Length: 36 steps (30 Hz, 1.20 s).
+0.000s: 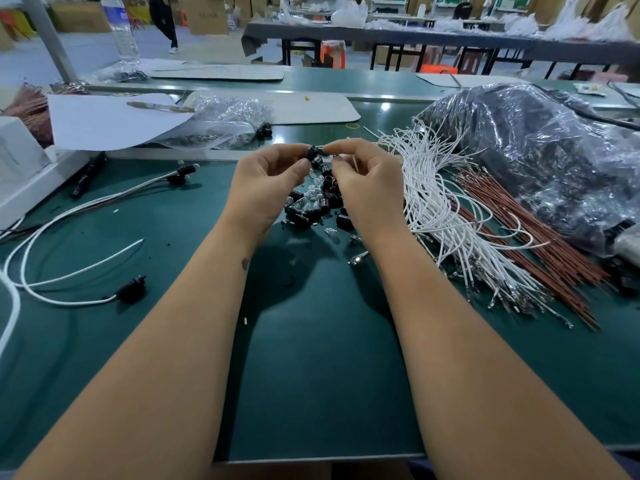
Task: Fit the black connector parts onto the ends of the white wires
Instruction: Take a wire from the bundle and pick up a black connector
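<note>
Both hands meet above the green bench top. My left hand (268, 181) and my right hand (363, 178) pinch one small black connector part (316, 153) between their fingertips. Below the hands lies a heap of loose black connector parts (313, 206) mixed with small clear bulbs. A thick bundle of white wires (440, 202) with metal terminals at the near ends lies just right of my right hand. At the left, white wires (69, 271) lie on the bench with a black connector (131, 289) fitted on one end.
Brown wires (519, 237) lie beside the white bundle. A large clear bag of dark parts (540, 150) fills the right side. A smaller clear bag (221, 119), a white sheet (104, 119) and a white box (20, 157) sit at the back left. The bench's front edge (311, 459) is near.
</note>
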Available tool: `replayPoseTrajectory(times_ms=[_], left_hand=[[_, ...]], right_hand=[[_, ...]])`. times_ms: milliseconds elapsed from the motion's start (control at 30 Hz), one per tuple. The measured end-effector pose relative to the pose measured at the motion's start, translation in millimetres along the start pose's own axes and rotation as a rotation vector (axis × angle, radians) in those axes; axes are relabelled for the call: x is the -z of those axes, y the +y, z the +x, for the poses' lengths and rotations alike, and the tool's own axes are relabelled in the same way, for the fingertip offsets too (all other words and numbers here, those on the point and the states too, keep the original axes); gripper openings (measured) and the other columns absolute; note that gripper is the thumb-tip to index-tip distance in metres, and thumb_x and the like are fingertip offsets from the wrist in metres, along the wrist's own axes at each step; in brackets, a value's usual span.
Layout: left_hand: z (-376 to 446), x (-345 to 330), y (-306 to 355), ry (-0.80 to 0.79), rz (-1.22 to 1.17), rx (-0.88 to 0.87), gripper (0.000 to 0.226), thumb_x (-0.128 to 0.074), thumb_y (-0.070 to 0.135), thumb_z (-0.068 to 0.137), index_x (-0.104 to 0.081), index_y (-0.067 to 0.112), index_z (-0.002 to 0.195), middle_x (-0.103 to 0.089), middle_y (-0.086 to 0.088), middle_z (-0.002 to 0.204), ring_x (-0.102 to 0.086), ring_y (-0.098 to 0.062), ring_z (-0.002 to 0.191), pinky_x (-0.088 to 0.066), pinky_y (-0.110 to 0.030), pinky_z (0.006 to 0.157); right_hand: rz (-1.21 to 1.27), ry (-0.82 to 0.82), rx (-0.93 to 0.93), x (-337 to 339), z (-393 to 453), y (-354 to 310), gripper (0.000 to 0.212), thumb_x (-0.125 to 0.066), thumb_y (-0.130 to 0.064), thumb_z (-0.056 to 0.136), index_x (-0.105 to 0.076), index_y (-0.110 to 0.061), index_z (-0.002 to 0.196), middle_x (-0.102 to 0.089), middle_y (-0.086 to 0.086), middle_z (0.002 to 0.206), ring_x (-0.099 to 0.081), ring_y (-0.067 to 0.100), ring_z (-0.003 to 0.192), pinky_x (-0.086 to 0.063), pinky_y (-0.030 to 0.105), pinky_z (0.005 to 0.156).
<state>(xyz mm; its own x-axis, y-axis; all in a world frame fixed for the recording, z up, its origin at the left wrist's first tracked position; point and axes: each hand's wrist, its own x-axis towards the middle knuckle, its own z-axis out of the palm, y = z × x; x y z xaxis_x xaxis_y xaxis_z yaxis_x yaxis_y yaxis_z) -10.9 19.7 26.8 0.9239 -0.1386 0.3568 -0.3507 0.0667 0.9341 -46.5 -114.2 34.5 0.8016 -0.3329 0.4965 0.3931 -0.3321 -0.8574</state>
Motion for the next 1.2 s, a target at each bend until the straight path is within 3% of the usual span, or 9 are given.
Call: replayPoseTrajectory(times_ms=[133, 400, 500, 600, 733, 833, 933, 1033, 1200], left_hand=[[-1, -2, 2, -0.009, 0.024, -0.023, 0.021, -0.066, -0.001, 0.087, -0.068, 0.019, 0.091, -0.071, 0.011, 0.076, -0.065, -0.001, 0.076, -0.053, -0.020, 0.077], [-8, -10, 4, -0.075, 0.156, -0.120, 0.021, -0.072, 0.004, 0.083, -0.070, -0.001, 0.103, -0.072, -0.014, 0.094, -0.066, -0.009, 0.078, -0.051, -0.019, 0.075], [-9, -9, 6, -0.056, 0.081, -0.123, 0.027, -0.070, -0.004, 0.081, -0.068, 0.001, 0.108, -0.073, -0.005, 0.088, -0.068, -0.005, 0.077, -0.051, -0.017, 0.076], [-8, -10, 6, -0.075, 0.001, -0.096, 0.036, -0.068, -0.008, 0.080, -0.062, 0.003, 0.114, -0.073, 0.011, 0.075, -0.067, 0.000, 0.073, -0.051, -0.013, 0.073], [-7, -9, 6, -0.096, -0.111, -0.050, 0.038, -0.064, -0.010, 0.082, -0.060, 0.003, 0.118, -0.074, 0.010, 0.075, -0.067, -0.001, 0.073, -0.051, -0.014, 0.073], [-6, -8, 5, -0.122, -0.157, -0.009, 0.023, -0.065, -0.002, 0.084, -0.069, 0.008, 0.104, -0.075, 0.004, 0.082, -0.067, -0.007, 0.079, -0.054, -0.021, 0.080], [-6, -7, 4, -0.089, -0.191, 0.021, 0.016, -0.066, 0.000, 0.084, -0.069, 0.009, 0.097, -0.075, 0.001, 0.083, -0.069, -0.011, 0.082, -0.055, -0.026, 0.085], [-4, -6, 4, -0.043, -0.213, 0.038, 0.016, -0.060, -0.001, 0.091, -0.065, 0.009, 0.102, -0.075, 0.002, 0.084, -0.069, -0.011, 0.082, -0.055, -0.025, 0.084], [1, -4, 4, 0.023, -0.295, 0.105, 0.019, -0.052, 0.002, 0.096, -0.063, 0.016, 0.104, -0.074, 0.004, 0.089, -0.062, -0.005, 0.077, -0.050, -0.020, 0.080]], right_hand=[[-0.052, -0.020, 0.028, -4, -1, 0, 0.005, -0.069, -0.009, 0.084, -0.072, -0.012, 0.084, -0.066, 0.007, 0.073, -0.053, 0.008, 0.063, -0.049, 0.028, 0.064], [-0.106, -0.024, 0.051, -2, 0, 2, 0.010, -0.068, -0.008, 0.083, -0.066, -0.004, 0.073, -0.059, 0.002, 0.066, -0.049, 0.010, 0.063, -0.044, 0.028, 0.063], [0.066, -0.070, -0.035, 0, 2, 1, 0.014, -0.065, -0.004, 0.085, -0.064, -0.009, 0.072, -0.055, -0.001, 0.064, -0.047, 0.009, 0.061, -0.043, 0.028, 0.061], [0.234, -0.117, -0.138, 1, 3, 1, 0.022, -0.062, -0.002, 0.088, -0.061, -0.015, 0.070, -0.049, -0.005, 0.058, -0.040, 0.004, 0.051, -0.036, 0.017, 0.052], [0.472, -0.166, -0.272, 2, 4, -1, 0.020, -0.056, -0.001, 0.093, -0.060, -0.012, 0.076, -0.051, -0.008, 0.054, -0.032, 0.004, 0.043, -0.029, 0.013, 0.042], [0.528, -0.131, -0.278, 4, 4, -3, 0.018, -0.057, -0.004, 0.093, -0.063, -0.012, 0.079, -0.059, -0.008, 0.057, -0.037, 0.002, 0.041, -0.030, 0.013, 0.041], [0.318, -0.050, -0.221, 6, 5, 0, 0.019, -0.055, -0.008, 0.094, -0.069, -0.011, 0.082, -0.061, -0.006, 0.061, -0.047, -0.001, 0.045, -0.034, 0.010, 0.047], [0.070, -0.062, -0.180, 4, 6, 4, 0.024, -0.046, -0.006, 0.098, -0.068, -0.013, 0.094, -0.062, 0.002, 0.069, -0.046, 0.002, 0.054, -0.035, 0.018, 0.057], [-0.098, -0.088, -0.055, 2, -1, 5, 0.016, -0.043, -0.004, 0.097, -0.043, -0.018, 0.104, -0.070, 0.002, 0.078, -0.044, -0.001, 0.045, -0.036, 0.012, 0.049]])
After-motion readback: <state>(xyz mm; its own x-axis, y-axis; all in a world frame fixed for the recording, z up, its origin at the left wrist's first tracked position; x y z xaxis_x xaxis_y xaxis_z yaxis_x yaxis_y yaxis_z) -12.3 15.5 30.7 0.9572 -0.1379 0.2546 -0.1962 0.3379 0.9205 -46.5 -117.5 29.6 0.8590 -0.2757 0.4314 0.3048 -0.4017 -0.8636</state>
